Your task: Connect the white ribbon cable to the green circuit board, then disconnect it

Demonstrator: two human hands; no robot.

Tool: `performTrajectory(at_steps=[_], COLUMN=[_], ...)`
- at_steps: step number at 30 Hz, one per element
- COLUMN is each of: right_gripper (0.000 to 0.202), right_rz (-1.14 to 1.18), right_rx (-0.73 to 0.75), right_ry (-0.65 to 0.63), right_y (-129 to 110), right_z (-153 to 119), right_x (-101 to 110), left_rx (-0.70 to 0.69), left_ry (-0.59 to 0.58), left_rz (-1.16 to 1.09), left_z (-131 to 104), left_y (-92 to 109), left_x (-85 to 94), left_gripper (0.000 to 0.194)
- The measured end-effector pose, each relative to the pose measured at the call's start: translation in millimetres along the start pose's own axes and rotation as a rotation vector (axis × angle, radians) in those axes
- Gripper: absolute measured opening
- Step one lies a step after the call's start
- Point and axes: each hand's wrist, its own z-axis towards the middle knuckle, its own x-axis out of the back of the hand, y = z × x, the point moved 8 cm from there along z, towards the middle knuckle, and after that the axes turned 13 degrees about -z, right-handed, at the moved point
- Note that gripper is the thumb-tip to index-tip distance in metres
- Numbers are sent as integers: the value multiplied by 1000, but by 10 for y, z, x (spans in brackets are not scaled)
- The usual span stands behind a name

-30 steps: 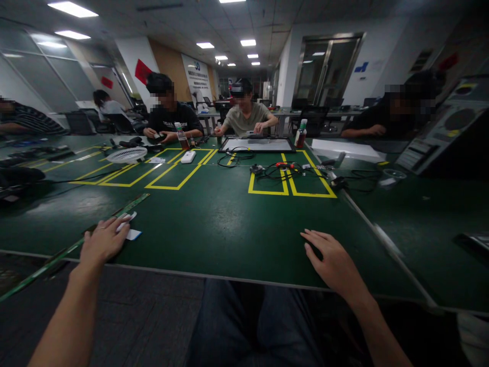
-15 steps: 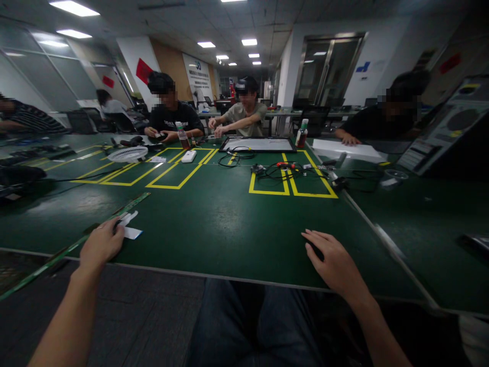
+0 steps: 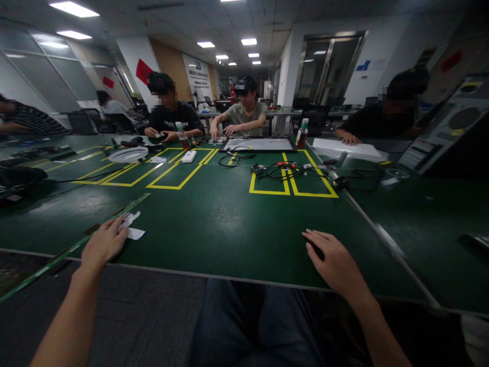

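My left hand lies low at the table's near left, fingers stretched forward and thumb apart. Its fingertips touch a white, flat, partly folded strip with a blue edge. The part of the strip under the fingers is hidden. Just beyond and left of this hand, a long narrow green strip, which looks like a circuit board, runs slantwise past the table's near edge. My right hand rests palm down on the green tabletop with fingers extended, holding nothing visible.
Yellow tape marks rectangles across the table. Farther back are black cables, a framed panel, a white fan grille and two bottles. A computer case stands at right. Several people sit around.
My left hand has shifted slightly forward and right, its fingers straighter, and the white strip has slid a little right. My right hand stays put. The person opposite has moved their hands.
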Motion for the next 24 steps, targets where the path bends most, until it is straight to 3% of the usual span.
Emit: performTrajectory(at_steps=[6, 12, 16, 19, 24], right_gripper=[38, 38, 38, 38, 39], right_rz=[-10, -8, -5, -9, 0], right_rx=[2, -3, -3, -3, -11], right_ry=[-11, -5, 9, 13, 13], right_y=[23, 6, -10, -3, 13], right_z=[0, 3, 10, 11, 7], right_x=[-39, -20, 4, -1, -7], left_rx=[-148, -95, -141, -268, -604], left_ry=[196, 76, 36, -12, -141], left_rz=[-31, -79, -141, -212, -269], left_z=[-205, -243, -275, -404, -935], left_y=[223, 269, 366, 677, 1685], left_x=[157, 74, -61, -224, -492], left_gripper=[64, 60, 64, 70, 73])
